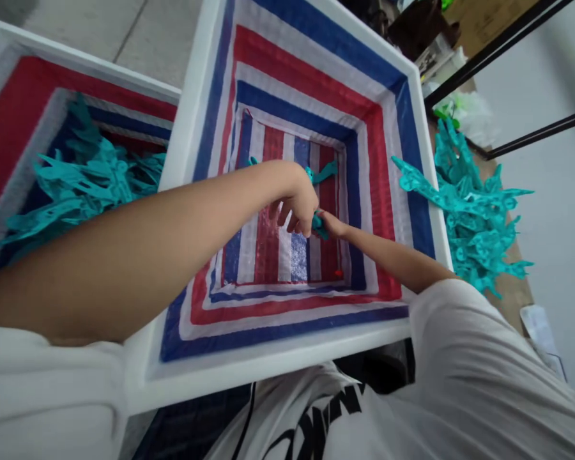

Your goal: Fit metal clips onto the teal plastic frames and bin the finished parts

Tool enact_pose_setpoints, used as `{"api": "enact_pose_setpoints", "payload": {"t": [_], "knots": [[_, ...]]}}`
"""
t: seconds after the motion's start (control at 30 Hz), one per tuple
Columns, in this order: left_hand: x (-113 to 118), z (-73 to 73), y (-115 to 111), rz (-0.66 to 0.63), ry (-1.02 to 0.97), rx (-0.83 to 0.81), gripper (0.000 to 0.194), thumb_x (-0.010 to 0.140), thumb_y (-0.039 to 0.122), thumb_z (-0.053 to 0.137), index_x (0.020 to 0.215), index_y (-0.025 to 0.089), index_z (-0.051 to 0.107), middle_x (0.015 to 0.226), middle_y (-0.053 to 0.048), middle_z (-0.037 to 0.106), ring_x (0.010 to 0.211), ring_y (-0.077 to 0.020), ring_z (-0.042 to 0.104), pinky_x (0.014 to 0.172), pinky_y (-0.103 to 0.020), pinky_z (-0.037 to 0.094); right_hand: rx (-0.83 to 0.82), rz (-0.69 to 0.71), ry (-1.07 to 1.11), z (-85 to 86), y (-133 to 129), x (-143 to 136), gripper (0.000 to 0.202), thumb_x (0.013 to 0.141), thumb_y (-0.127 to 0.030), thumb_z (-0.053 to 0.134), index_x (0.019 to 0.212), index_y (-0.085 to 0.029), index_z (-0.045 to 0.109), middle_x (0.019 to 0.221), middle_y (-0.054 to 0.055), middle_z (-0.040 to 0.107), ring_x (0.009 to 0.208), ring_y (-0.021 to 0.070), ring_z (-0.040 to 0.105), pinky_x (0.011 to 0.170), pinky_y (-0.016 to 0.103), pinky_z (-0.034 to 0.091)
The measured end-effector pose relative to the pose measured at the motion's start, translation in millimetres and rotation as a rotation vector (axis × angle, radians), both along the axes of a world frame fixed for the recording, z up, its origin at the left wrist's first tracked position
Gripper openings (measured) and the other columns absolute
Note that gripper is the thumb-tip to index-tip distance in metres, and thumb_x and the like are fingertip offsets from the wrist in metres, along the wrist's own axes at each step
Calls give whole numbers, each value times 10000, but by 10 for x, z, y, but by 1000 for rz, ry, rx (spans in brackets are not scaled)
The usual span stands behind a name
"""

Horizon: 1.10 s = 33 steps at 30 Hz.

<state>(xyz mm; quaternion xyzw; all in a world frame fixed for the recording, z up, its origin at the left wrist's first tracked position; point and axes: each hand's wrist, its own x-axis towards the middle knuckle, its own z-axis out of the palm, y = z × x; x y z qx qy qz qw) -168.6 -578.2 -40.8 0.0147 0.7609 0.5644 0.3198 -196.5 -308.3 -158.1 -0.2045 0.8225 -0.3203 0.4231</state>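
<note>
My right hand (334, 225) is closed round a small teal plastic piece (320, 223), low inside the lined box. Right beside it hangs my left hand (297, 203), its fingers loosely bent and apart, close to that piece; its thumb side is hidden. Beyond my left wrist another teal piece (326, 171) shows in part, and only a tip of teal (253, 161) peeks out behind my forearm. The box has a white rim (311, 361) and a striped red, white and blue woven lining (263, 255).
To the left stands a second lined box (23, 96) holding a heap of teal pieces (96, 172). On the right, a pile of teal plastic pieces (479, 211) lies on brown cardboard, one piece reaching over the box rim. Black metal bars (493, 54) and a plastic bag (474, 115) are beyond.
</note>
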Motion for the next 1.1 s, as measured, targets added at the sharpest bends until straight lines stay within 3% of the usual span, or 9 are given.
{"api": "enact_pose_setpoints", "payload": {"t": [0.07, 0.13, 0.23, 0.37, 0.57, 0.7, 0.83, 1.0, 1.1], "knots": [[101, 76, 75, -50, -118, -77, 471, 580, 167, 1204, 932, 243, 900, 1029, -162, 846, 1447, -691, 826, 1208, -822, 721, -125, -150, -9, 351, 218, 183, 861, 1142, -1023, 119, 1022, -317, 597, 743, 36, 606, 585, 263, 544, 535, 380, 577], [227, 243, 192, -80, -159, -113, 588, 587, 360, 1281, 1012, 219, 900, 1234, -234, 890, 1403, -696, 848, 1182, -797, 744, -269, -308, 125, 732, 383, 399, 919, 1114, -1121, 225, 1051, -309, 650, 763, 37, 632, 596, 270, 568, 549, 397, 589], [445, 502, 418, 31, 18, 168, 763, 761, 632, 1231, 1296, 219, 876, 1453, -241, 882, 1323, -586, 899, 1104, -675, 801, -382, -364, 573, 1193, 460, 737, 862, 1117, -1098, 600, 1347, -293, 806, 1032, 100, 825, 965, 382, 823, 937, 546, 783], [717, 668, 640, 108, 268, 489, 710, 978, 526, 1125, 1495, 269, 713, 1363, -120, 882, 1179, -375, 914, 1000, -525, 837, -410, -277, 840, 1476, 354, 1031, 1060, 1077, -1141, 702, 1637, -249, 819, 1469, 225, 871, 1458, 530, 819, 1357, 724, 681], [649, 642, 559, 223, 346, 677, 1012, 803, 614, 1215, 1539, 303, 592, 1454, -104, 869, 1237, -386, 885, 893, -546, 818, -684, -911, 676, 1928, 519, 836, 1096, 1214, -1154, 225, 1457, -301, 868, 1398, 182, 887, 1495, 479, 847, 1121, 655, 821], [229, 667, 206, 506, 711, 717, 1118, 821, 930, 1179, 1646, 485, 571, 1475, 86, 829, 1527, -333, 695, 1222, -604, 726, -620, -944, 559, 2235, 859, 421, 857, 1223, -1093, 536, 1510, -329, 798, 1499, 170, 869, 1513, 432, 832, 1052, 598, 820], [118, 793, -135, 632, 751, 812, 948, 1057, 928, 1022, 1737, 601, 448, 1729, 264, 720, 1629, -248, 652, 1385, -533, 665, -407, -729, 339, 1843, 845, 54, 669, 1163, -904, 885, 1387, -278, 810, 1293, 152, 897, 1187, 365, 910, 951, 492, 820], [413, 987, -31, 486, 634, 821, 598, 1404, 413, 607, 1929, 446, 322, 1689, 47, 825, 1252, -240, 905, 973, -376, 730, 211, -17, 548, 942, 313, -411, 258, 1039, -348, 1096, 1061, -193, 891, 1093, 148, 910, 1198, 402, 911, 1205, 542, 735], [433, 1009, 73, 441, 621, 619, 358, 1425, 371, 580, 1779, 356, 636, 1412, 7, 902, 1058, -249, 938, 861, -354, 696, 284, 227, 549, 522, -66, -659, 310, 977, -302, 1150, 971, -165, 872, 1091, 163, 899, 1263, 447, 897, 1232, 603, 721]]}}
